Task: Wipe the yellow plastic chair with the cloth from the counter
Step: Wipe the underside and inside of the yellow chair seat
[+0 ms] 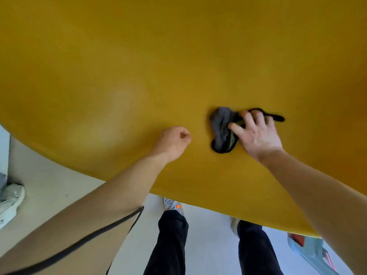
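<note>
A: Where is the cloth [222,129]?

B: Under the right hand [256,133]. The fingers [247,119] are spread and pressed flat on top of it, pinning it to the yellow plastic chair [139,66]. It is a crumpled grey piece with a dark edge. A bunched part sticks out to the left of the thumb, and a thin dark strip pokes out past the fingertips on the far right.

A: How much of the cloth can you see?

B: Only those ends. The middle is covered by the palm and fingers, so its full shape cannot be made out.

A: And the left hand [174,141]?

B: Curled into a loose fist, empty as far as I can see, resting on the chair surface just to the left of the cloth, apart from it. The fingertips are tucked under, hidden from view.

A: Is the whole chair in view?

B: No. The yellow surface fills most of the frame and runs off the top and both sides; only its near curved edge shows, below both wrists. Legs and back cannot be told.

A: Anything below that edge?

B: Dark trouser legs [172,241] and a shoe [173,204] partly hidden by the chair edge, on a pale floor [210,235]. A dark cord [79,245] crosses the left forearm, both ends cut off. At the lower right corner something blue and red is blurred.
</note>
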Action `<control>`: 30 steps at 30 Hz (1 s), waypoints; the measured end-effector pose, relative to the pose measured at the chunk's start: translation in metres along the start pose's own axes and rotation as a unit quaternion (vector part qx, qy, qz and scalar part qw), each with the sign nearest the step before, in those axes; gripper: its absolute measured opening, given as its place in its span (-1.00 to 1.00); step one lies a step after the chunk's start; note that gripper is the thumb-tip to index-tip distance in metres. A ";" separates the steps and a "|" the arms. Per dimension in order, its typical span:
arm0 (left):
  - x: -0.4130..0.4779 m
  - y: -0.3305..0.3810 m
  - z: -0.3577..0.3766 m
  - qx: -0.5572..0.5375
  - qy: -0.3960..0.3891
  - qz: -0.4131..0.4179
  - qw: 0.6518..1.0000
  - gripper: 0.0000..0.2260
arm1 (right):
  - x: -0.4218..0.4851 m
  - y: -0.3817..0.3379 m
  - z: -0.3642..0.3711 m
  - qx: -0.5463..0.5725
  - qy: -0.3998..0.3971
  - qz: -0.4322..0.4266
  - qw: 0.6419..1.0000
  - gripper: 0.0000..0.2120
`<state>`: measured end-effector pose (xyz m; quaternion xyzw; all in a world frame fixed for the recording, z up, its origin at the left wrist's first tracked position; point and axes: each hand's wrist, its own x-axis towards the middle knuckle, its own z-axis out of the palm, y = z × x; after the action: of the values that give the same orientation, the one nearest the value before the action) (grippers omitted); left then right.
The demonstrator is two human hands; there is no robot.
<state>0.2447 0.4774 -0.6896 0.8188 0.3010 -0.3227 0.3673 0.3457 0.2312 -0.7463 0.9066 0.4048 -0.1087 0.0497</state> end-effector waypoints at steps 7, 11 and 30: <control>0.019 -0.065 -0.056 -0.041 0.122 0.002 0.992 -0.90 | 0.056 -0.140 0.008 0.130 0.026 0.194 0.972 -0.59; -0.002 -0.095 -0.085 -0.025 0.133 0.013 0.991 -0.91 | -0.006 -0.195 0.009 0.138 -0.052 -0.189 0.971 -0.50; -0.110 -0.199 -0.178 -0.005 -0.073 0.056 0.996 -0.38 | 0.061 -0.319 -0.117 0.610 -0.186 0.250 0.728 -0.84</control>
<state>0.0865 0.7002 -0.5953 0.8070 0.2286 -0.3589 0.4094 0.1667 0.5090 -0.6478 0.7716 -0.0075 -0.4822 -0.4149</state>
